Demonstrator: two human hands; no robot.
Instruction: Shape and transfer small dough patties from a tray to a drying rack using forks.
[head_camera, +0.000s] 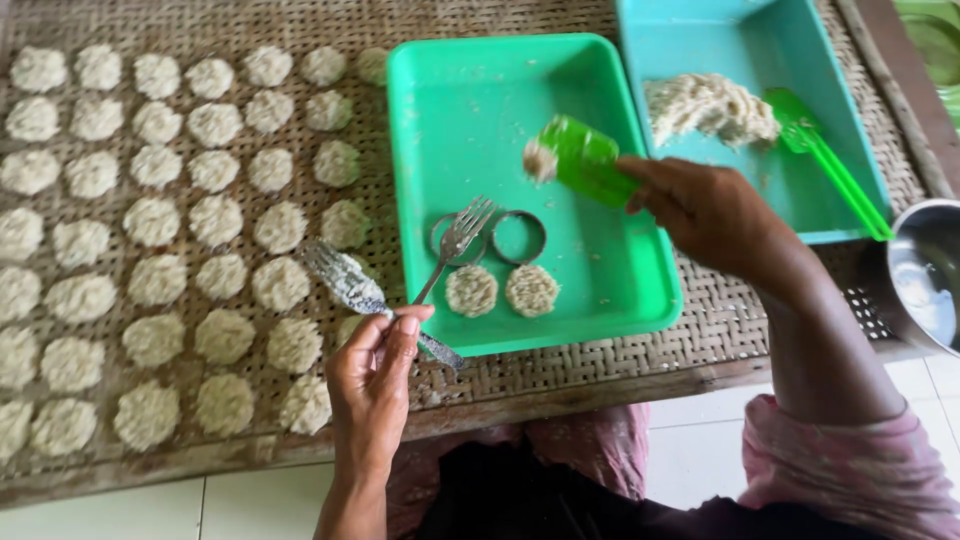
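Left hand: the left hand pinches two forks at once. One fork pokes into the green tray. The other fork lies out over the woven mat, with white bits stuck on it.
Right hand: the right hand has its fingers wrapped around a green scoop. A lump of white mix sits on the tip. It hangs over the green tray.
Done: lots of round white patties lie in rows on the mat, about forty-five. Some at the edge are hard to count. The mat looks mostly full on the left side.
In the green tray: two round patties side by side, and two metal rings just above them. The rings look bare inside.
Left to do: a heap of white mix waits in the blue tray, so more patties can be made, I think.
Also there: one green spatula in the blue tray, one metal bowl at the right.
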